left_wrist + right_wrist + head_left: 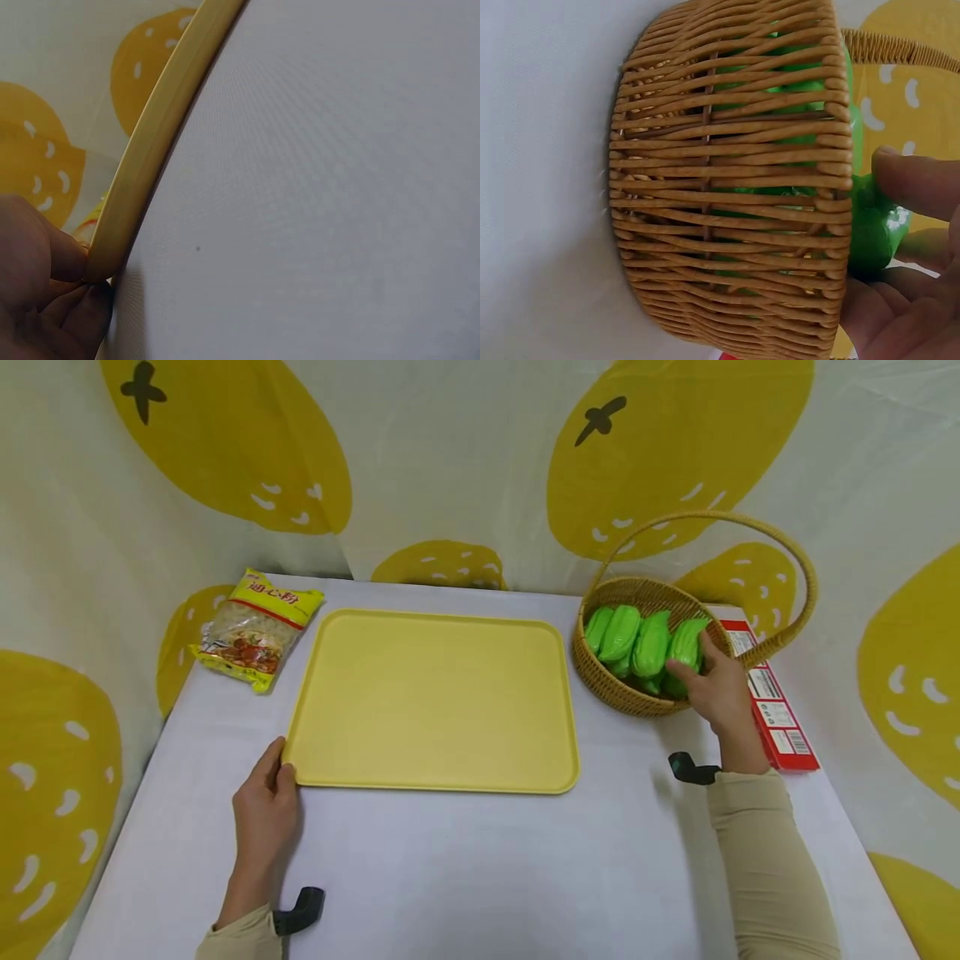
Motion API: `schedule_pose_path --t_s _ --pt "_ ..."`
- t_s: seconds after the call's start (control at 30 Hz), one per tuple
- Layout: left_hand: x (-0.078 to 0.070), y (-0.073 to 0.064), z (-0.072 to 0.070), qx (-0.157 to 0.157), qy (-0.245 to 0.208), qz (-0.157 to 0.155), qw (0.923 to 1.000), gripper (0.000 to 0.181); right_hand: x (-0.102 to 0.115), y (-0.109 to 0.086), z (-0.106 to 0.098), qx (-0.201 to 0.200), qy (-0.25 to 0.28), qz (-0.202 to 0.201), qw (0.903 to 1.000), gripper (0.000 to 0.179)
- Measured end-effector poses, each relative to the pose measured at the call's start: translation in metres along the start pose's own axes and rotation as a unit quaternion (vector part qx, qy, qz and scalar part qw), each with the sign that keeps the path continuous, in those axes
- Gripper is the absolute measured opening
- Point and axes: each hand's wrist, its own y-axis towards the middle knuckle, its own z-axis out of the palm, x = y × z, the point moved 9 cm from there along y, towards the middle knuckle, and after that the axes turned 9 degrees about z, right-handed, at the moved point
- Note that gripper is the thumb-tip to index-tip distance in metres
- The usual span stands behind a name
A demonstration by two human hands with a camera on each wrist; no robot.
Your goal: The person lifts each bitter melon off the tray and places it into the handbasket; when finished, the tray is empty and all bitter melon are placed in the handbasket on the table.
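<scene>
My left hand (266, 806) pinches the near left corner of a yellow rectangular tray (431, 702), which lies on the white table. In the left wrist view, the tray's rim (142, 157) sits between thumb and fingers. My right hand (720, 689) reaches into a round wicker basket (630, 693) at the far right. Its thumb and fingers grip the rightmost bitter melon (686, 643), bright green and ridged. Several similar bitter melons (651, 643) lie beside it in the basket. In the right wrist view, the gripped green piece (871, 232) shows above the basket's rim, its lower part hidden by the weave.
A yellow bag of pasta (258, 631) lies left of the tray. Right of the basket, a red and white box (780, 718) lies partly behind my wrist. The basket's tall handle (806, 577) arches to the right. A patterned cloth (450, 460) hangs behind the table.
</scene>
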Motion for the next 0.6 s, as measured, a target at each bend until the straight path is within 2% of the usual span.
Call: schedule_pose_path --t_s 0.17,0.37,0.6 --pt "-0.0001 0.0005 0.0002 0.0 0.005 0.007 1.0 0.048 -0.0018 0.0007 0.0037 0.013 -0.018 -0.007 0.9997 0.08" --pt "-0.0005 0.0017 0.0015 0.005 0.002 0.0 1.0 0.048 -0.0013 0.002 0.0043 0.016 -0.045 -0.021 0.9986 0.082" --pt "-0.0012 0.0009 0.0038 0.014 -0.009 -0.009 0.9998 0.049 -0.0058 0.0041 0.0056 0.027 -0.068 -0.002 0.9973 0.086"
